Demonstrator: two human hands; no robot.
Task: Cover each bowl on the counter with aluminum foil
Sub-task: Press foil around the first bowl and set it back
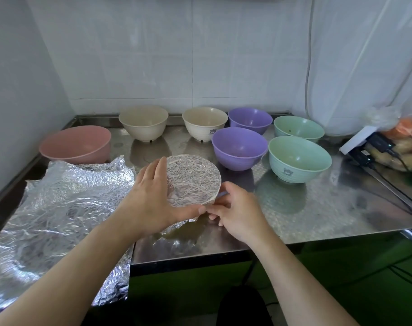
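Your two forearms enter from the lower edge of the frame and meet at the foil-covered bowl [192,178], which stands at centre frame on the stainless-steel table [317,208]. Your left hand [150,196] lies against the bowl's left side, fingers nearly straight and pressed on the foil, thumb stretched along the near rim. Your right hand [235,208] is at the near-right rim, its fingers curled and pinching the foil edge there. Foil is stretched flat and crinkled across the bowl's mouth and bunches loosely below it at the near side.

To the left of centre, a large loose sheet of aluminum foil [59,208] lies crumpled and runs over the table's front edge at lower left. Seven uncovered bowls stand beyond: a pink bowl [75,144] at middle left, tilted; two cream bowls [143,122] [205,123] along the back; two purple bowls [250,120] [239,147] right of them, one behind the other; two green bowls [299,128] [299,158] further right, likewise.

White tiled walls [153,55] close the corner at upper left and centre. A translucent plastic sheet [364,55] hangs at upper right. At the right edge, a bag of produce [404,142] sits beside a white device [357,140] with black cables [402,196] trailing over the table. Green cabinet fronts [341,278] show below the table.
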